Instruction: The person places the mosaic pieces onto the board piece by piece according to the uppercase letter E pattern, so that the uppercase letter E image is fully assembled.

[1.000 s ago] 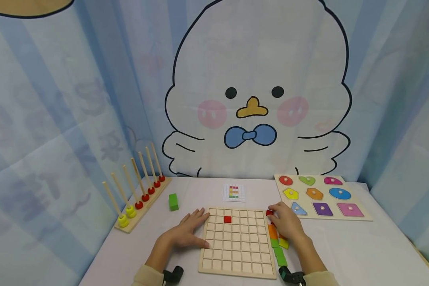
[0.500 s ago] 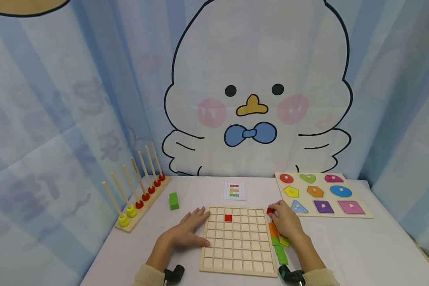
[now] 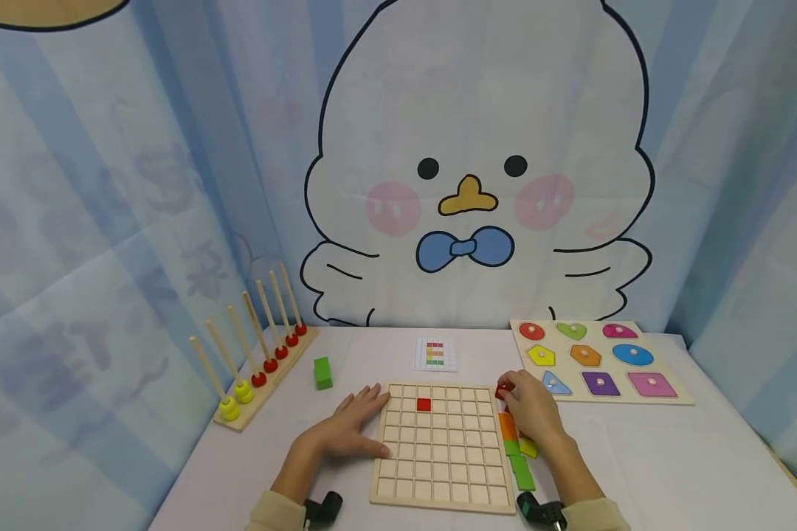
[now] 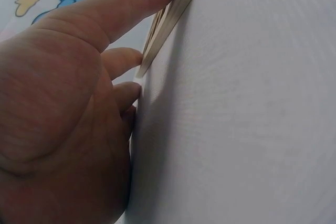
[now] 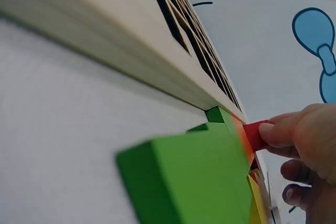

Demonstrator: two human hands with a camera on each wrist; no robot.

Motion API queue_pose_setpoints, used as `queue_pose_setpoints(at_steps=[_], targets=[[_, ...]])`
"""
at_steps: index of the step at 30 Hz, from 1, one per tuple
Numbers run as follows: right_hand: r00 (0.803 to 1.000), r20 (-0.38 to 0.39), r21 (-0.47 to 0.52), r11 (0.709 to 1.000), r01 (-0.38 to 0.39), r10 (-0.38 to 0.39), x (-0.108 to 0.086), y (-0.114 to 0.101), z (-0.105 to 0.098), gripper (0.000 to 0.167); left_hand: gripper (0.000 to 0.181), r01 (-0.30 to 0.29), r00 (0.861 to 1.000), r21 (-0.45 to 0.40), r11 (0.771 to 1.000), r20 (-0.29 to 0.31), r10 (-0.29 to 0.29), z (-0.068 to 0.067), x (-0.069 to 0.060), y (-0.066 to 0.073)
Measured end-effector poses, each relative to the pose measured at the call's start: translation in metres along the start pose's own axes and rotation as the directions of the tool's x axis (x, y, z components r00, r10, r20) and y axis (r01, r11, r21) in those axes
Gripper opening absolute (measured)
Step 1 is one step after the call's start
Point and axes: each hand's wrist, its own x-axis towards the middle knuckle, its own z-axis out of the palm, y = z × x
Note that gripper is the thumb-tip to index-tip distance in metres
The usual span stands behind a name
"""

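In the head view, a wooden grid board (image 3: 433, 470) lies on the table with one red square block (image 3: 424, 405) in a cell near its far edge. My left hand (image 3: 345, 429) rests at the board's left side, fingers extended; thumb and fingertips touch the wooden rim in the left wrist view. Beside the board's far right corner, my right hand (image 3: 533, 407) pinches a red block (image 5: 255, 135) between thumb and finger. Along the right rim lie orange blocks (image 3: 508, 426), green blocks (image 3: 522, 472) and a yellow block (image 3: 528, 447), partly hidden by the right hand.
A patterned card (image 3: 435, 355) lies beyond the board. One green block (image 3: 322, 374) stands left of it. A peg stand (image 3: 272, 383) with red and yellow beads is farther left. A knobbed shape puzzle (image 3: 611, 361) sits at the back right.
The head view has shifted slightly. The right hand keeps its pinch on the red block, which has turned a little at the board's corner. The left hand stays in place.
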Motion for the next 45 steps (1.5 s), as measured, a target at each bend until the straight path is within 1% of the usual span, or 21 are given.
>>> queue_pose_setpoints(at_steps=[3, 5, 8, 10, 12, 15, 18, 20, 24, 25, 29, 30, 32, 38, 40, 45], targets=[[1.0, -0.026, 0.019, 1.0, 0.01, -0.01, 0.0, 0.0, 0.0, 0.014, 0.106, -0.006, 1.0, 0.011, 1.0, -0.006, 0.006, 0.0, 0.0, 0.0], [0.999, -0.042, 0.057, 0.998, 0.013, -0.01, 0.0, -0.001, -0.001, 0.017, 0.105, -0.01, 1.0, 0.016, 1.0, -0.008, 0.01, 0.001, 0.0, -0.001], [0.998, -0.063, 0.143, 0.99, 0.008, 0.001, -0.001, -0.003, -0.003, 0.024, 0.105, -0.01, 1.0, 0.014, 1.0, -0.007, 0.01, 0.0, 0.0, -0.001], [0.997, -0.078, 0.215, 0.976, 0.011, 0.006, -0.002, -0.005, -0.003, 0.028, 0.105, -0.008, 1.0, 0.014, 1.0, -0.005, 0.008, 0.0, 0.0, -0.001], [0.996, -0.09, 0.295, 0.955, 0.018, 0.009, -0.002, -0.008, -0.003, 0.029, 0.105, -0.008, 1.0, 0.015, 1.0, -0.006, 0.008, 0.0, 0.0, -0.001], [0.995, -0.101, 0.401, 0.915, 0.041, 0.0, -0.002, -0.012, -0.001, 0.029, 0.105, -0.009, 1.0, 0.016, 1.0, -0.006, 0.009, 0.001, 0.0, -0.001], [0.996, -0.091, 0.482, 0.875, 0.05, -0.007, -0.001, -0.016, 0.001, 0.029, 0.105, -0.01, 1.0, 0.008, 1.0, -0.005, 0.01, 0.001, -0.001, -0.001], [0.997, -0.071, 0.531, 0.846, 0.049, -0.013, -0.001, -0.019, 0.002, 0.029, 0.105, -0.009, 1.0, 0.003, 1.0, -0.001, 0.009, 0.002, -0.001, -0.001], [1.0, -0.022, 0.614, 0.789, 0.027, -0.017, 0.001, -0.025, 0.003, 0.03, 0.105, -0.005, 1.0, 0.002, 1.0, 0.005, 0.005, 0.003, -0.001, -0.001], [1.0, -0.011, 0.628, 0.778, 0.025, -0.024, 0.001, -0.027, 0.003, 0.031, 0.105, -0.004, 1.0, 0.004, 1.0, 0.004, 0.004, 0.002, -0.001, -0.001], [0.999, 0.015, 0.659, 0.752, 0.023, -0.044, 0.001, -0.034, 0.006, 0.032, 0.105, -0.004, 1.0, 0.013, 1.0, 0.001, 0.004, 0.001, 0.0, -0.001], [0.998, 0.021, 0.66, 0.751, 0.025, -0.052, 0.001, -0.036, 0.007, 0.032, 0.105, -0.006, 1.0, 0.013, 1.0, -0.002, 0.006, 0.001, 0.0, -0.001], [0.998, 0.034, 0.647, 0.762, 0.024, -0.061, 0.0, -0.04, 0.011, 0.033, 0.105, -0.011, 1.0, 0.012, 1.0, -0.005, 0.011, 0.0, 0.0, 0.0], [0.997, 0.044, 0.542, 0.84, 0.029, -0.063, -0.004, -0.048, 0.023, 0.033, 0.104, -0.013, 1.0, 0.001, 1.0, -0.001, 0.013, -0.001, -0.002, 0.001], [0.996, 0.047, 0.525, 0.85, 0.035, -0.071, -0.006, -0.049, 0.026, 0.032, 0.104, -0.014, 1.0, -0.004, 1.0, 0.001, 0.014, -0.001, -0.002, 0.002], [0.993, 0.075, 0.502, 0.864, 0.046, -0.096, -0.009, -0.053, 0.032, 0.03, 0.104, -0.02, 1.0, -0.003, 1.0, -0.001, 0.02, -0.002, -0.003, 0.002]])
